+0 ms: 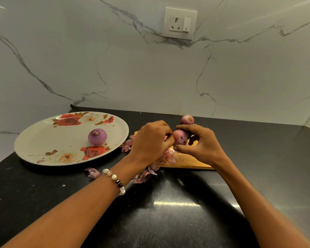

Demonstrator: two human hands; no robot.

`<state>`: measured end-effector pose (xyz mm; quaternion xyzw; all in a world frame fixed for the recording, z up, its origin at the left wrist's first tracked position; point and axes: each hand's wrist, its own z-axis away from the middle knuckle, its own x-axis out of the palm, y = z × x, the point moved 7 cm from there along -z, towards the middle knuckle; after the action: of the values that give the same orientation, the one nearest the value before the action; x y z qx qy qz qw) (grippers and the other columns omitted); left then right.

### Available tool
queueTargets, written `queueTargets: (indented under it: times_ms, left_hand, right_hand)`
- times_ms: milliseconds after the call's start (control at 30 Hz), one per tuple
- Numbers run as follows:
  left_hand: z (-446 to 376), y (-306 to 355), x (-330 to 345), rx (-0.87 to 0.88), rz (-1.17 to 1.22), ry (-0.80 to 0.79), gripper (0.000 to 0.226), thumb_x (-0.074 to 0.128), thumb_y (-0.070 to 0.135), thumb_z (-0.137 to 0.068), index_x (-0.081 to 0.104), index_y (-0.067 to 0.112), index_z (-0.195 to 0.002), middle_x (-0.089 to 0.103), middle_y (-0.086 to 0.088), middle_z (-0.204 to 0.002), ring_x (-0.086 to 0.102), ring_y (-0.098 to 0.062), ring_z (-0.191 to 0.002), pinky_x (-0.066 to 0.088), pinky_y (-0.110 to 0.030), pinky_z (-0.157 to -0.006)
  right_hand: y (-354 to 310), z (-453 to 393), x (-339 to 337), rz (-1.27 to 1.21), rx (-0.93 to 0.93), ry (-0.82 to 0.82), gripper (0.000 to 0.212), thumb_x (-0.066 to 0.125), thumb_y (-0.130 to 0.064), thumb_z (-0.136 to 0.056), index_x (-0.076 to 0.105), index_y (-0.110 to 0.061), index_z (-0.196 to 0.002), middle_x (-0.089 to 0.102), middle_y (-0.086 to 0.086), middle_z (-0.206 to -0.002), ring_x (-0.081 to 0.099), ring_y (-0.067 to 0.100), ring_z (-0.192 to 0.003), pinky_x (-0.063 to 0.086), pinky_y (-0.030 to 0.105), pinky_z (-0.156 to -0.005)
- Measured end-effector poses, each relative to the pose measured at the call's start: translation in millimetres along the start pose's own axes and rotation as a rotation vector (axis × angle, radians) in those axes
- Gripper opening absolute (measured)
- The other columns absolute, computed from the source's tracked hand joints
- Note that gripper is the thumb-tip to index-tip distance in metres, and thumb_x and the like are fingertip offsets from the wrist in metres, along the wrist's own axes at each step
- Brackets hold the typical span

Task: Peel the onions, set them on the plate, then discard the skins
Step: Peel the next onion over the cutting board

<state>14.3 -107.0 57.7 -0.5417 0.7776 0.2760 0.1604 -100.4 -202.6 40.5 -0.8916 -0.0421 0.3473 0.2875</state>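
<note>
Both hands work one onion above the wooden board, a peeled one already on the plate.

The right hand (202, 142) curls its fingers and thumb round a pinkish onion (180, 139), held just over the cutting board (186, 162); the left hand (153, 140) pinches at the onion's left side with bent fingers — what exactly it nips is hidden. Three onions show in all: the held one, a peeled purple one (97, 136) lying on the flowered plate (43, 140) to the left, and a third (187, 119) on the counter beyond the hands, partly blocked by the right fingers. Loose skins (141, 176) litter the board's near-left edge and the dark counter (168, 212) (too scattered to count). A beaded bracelet (115, 179) circles the left wrist.
</note>
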Motion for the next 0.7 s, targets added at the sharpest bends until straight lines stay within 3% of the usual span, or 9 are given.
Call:
queueTargets:
  times_ms: [267,433,600,700]
  left_hand:
    - [-1,-5,6,-0.022,-0.013,-0.049,0.011,0.072,0.012,-0.081,0.070,0.002,-0.083,0.067,-0.009,-0.093,0.063,-0.018,-0.076,0.052,-0.021,-0.065]
    - [-1,-16,12,-0.134,0.107,-0.109,0.006,0.064,0.008,-0.085,0.066,0.003,-0.083,0.057,-0.005,-0.101,0.053,-0.012,-0.086,0.041,-0.006,-0.069]
    - [-2,-29,3,-0.341,0.369,-0.087,0.008,0.062,0.011,-0.091,0.067,0.007,-0.095,0.068,-0.004,-0.088,0.067,-0.008,-0.071,0.053,-0.015,-0.063]
    - [-3,-27,-2,-0.327,0.471,-0.112,0.017,0.066,0.010,-0.087,0.070,0.009,-0.103,0.072,-0.003,-0.088,0.071,-0.010,-0.069,0.058,-0.021,-0.064]
  right_hand:
    - [-2,0,-1,0.002,-0.033,0.001,0.057,0.088,-0.017,-0.069,0.066,-0.012,-0.121,0.067,0.001,-0.108,0.061,0.010,-0.087,0.052,0.020,-0.067]
    - [3,0,-1,-0.102,0.038,-0.013,0.055,0.086,-0.016,-0.071,0.066,-0.012,-0.122,0.068,-0.001,-0.112,0.065,0.011,-0.095,0.057,0.026,-0.079]
    - [5,0,-3,-0.394,0.153,-0.032,0.057,0.082,-0.019,-0.069,0.065,-0.010,-0.122,0.068,0.004,-0.113,0.069,0.017,-0.098,0.058,0.030,-0.083]
    - [6,1,-2,-0.550,0.195,-0.054,0.059,0.079,-0.016,-0.068,0.062,-0.006,-0.123,0.069,0.010,-0.110,0.071,0.027,-0.098,0.060,0.038,-0.079]
